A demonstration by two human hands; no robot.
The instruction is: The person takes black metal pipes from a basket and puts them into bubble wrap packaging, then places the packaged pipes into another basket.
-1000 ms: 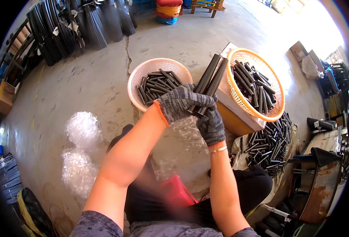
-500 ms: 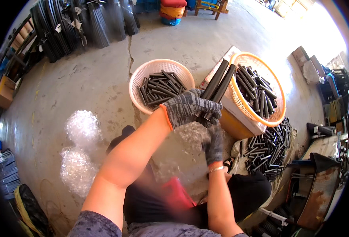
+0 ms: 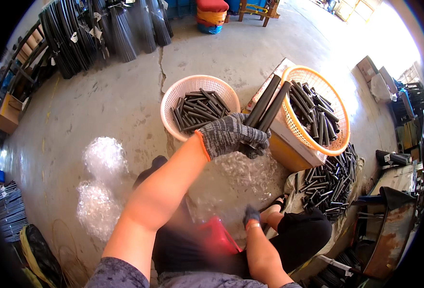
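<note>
My left hand, in a grey knitted glove with an orange cuff, is closed around two black tubes. The tubes point up and away, side by side, between the two baskets. Lower down, my right hand, also gloved, hangs close to my foot and the red stool. Its fingers are foreshortened and blurred, so I cannot see whether they grip anything. Ahead, a pale pink basket on the floor holds many short black tubes. An orange-rimmed basket with more tubes rests on a carton.
A heap of short black tubes lies on a sheet at right. Clear plastic scraps litter the floor in front of me, with two shiny clear plastic bundles at left. Long black strips stand at the far left.
My right hand has dropped away from the tubes, down toward my foot. The left hand still holds both tubes in nearly the same place. The view has shifted slightly.
</note>
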